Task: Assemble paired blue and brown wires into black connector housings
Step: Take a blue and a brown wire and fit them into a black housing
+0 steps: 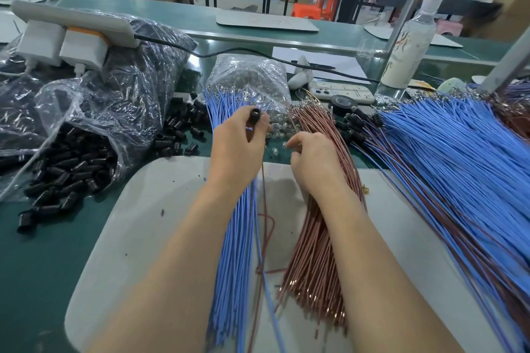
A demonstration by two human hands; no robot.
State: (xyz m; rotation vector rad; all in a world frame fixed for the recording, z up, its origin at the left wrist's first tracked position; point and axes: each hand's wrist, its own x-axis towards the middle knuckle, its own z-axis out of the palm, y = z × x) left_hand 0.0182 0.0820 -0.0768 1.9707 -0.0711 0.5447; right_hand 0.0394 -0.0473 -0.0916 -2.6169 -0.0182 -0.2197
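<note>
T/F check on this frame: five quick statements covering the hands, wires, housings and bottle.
1. The left hand holds a black housing. True.
2. The brown wire bundle lies left of the blue wire bundle. False: it lies to its right.
3. The bottle lies on its side. False: it stands upright.
4. The clear bag at the left holds black housings. True.
5. The right hand is over the brown wire bundle. True.
</note>
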